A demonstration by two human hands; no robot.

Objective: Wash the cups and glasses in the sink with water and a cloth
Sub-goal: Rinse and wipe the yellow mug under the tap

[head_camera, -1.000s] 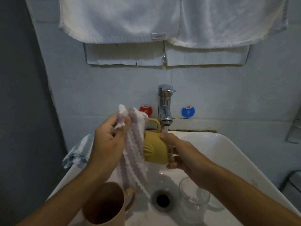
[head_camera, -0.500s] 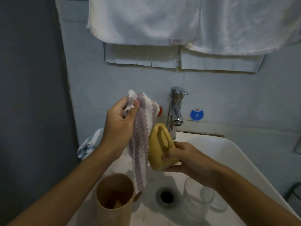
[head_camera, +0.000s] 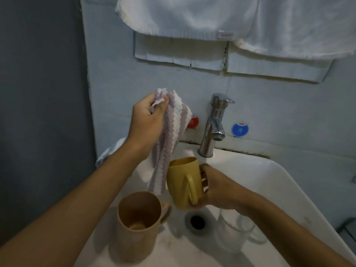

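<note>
My right hand (head_camera: 217,189) grips a yellow cup (head_camera: 183,182) by its side and handle, holding it upright above the white sink (head_camera: 279,185), near the drain (head_camera: 197,221). My left hand (head_camera: 147,123) pinches a purple-and-white striped cloth (head_camera: 169,143) up high; the cloth hangs down and its lower end touches the yellow cup's left side. A tan mug (head_camera: 138,218) stands at the sink's front left. A clear glass mug (head_camera: 237,230) stands at the front right, partly hidden by my right forearm.
A chrome tap (head_camera: 214,124) rises behind the sink; I see no water stream. Red (head_camera: 192,122) and blue (head_camera: 239,129) stickers mark the wall. White towels (head_camera: 212,18) hang overhead. A striped blue cloth (head_camera: 111,153) lies at the sink's left rim.
My right hand turned the yellow cup from lying sideways under the tap to upright and lowered it toward the drain. My left hand stayed raised with the cloth. The view shifted left.
</note>
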